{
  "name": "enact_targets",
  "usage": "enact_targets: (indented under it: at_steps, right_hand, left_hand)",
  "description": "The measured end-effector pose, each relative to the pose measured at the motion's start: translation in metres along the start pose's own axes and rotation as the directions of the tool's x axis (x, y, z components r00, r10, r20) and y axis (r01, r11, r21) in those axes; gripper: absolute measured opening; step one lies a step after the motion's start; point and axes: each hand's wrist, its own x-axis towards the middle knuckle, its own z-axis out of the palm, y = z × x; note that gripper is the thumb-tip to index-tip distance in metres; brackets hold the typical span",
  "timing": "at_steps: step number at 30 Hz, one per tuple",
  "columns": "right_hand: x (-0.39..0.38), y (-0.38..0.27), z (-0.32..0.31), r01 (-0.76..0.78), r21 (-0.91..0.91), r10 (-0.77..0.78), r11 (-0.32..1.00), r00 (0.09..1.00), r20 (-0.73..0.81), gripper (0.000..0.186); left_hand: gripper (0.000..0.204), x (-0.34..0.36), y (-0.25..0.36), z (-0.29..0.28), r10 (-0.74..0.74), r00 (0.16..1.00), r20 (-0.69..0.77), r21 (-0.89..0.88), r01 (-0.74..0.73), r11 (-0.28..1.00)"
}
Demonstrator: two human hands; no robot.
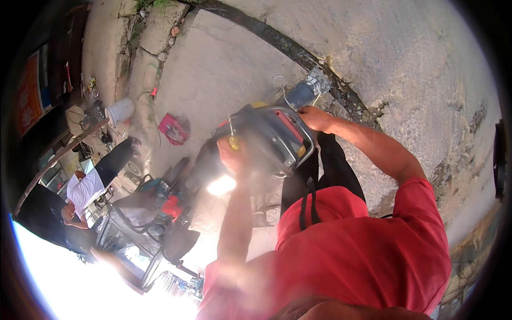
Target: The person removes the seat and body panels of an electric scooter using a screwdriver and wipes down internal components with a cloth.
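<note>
My left hand (pixel 230 159) is closed around a screwdriver (pixel 233 142) with a yellow handle, its thin metal shaft upright. This hand is partly smeared by glare. Beside it stands a dark machine (pixel 261 130) with a bent metal tube rail (pixel 290 113) and red and yellow parts; it looks like the tail of a motorcycle, though the kind is not certain. My right hand (pixel 316 118) has its fingers curled at the rail's far right corner, partly hidden. Just beyond lies a blue-grey bucket (pixel 301 95) with a wire handle, close to the right hand.
A pink-red bag (pixel 174 129) lies on the concrete. At left are a white bucket (pixel 120 112), a parked motorcycle (pixel 160 205) and a person in a white shirt (pixel 85 189). A dark gutter (pixel 272 34) crosses the ground behind the machine.
</note>
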Motion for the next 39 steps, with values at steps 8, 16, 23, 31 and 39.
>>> enact_targets:
  at_steps: [8, 16, 23, 31, 39]
  right_hand:
    - [0.006, -0.007, -0.017, -0.097, -0.045, 0.094, 0.994, 0.993, -0.068, 0.044]
    - [-0.164, 0.169, -0.248, -0.356, 0.635, 0.701, 0.686, 0.557, -0.445, 0.032]
    - [-0.213, 0.178, -0.136, -0.657, 0.372, 0.754, 0.656, 0.595, -0.279, 0.03]
    - [-0.218, 0.083, 0.019, -0.547, 0.243, 0.545, 0.801, 0.835, 0.08, 0.017]
    - [-0.272, 0.059, 0.005, -0.608, 0.475, 0.686, 0.636, 0.728, 0.014, 0.015]
  left_hand:
    - [0.016, -0.001, 0.012, -0.007, -0.056, 0.998, -0.014, -0.041, 0.055, 0.998]
    - [0.024, 0.007, -0.003, -0.01, 0.051, 0.994, -0.096, -0.103, -0.061, 0.993]
    - [0.021, 0.002, -0.006, -0.028, 0.049, 0.985, -0.166, -0.141, -0.073, 0.987]
    - [0.03, -0.007, -0.01, -0.027, 0.007, 0.991, -0.133, -0.18, -0.031, 0.983]
    - [0.026, -0.003, -0.013, -0.044, -0.116, 0.989, -0.088, -0.35, 0.079, 0.933]
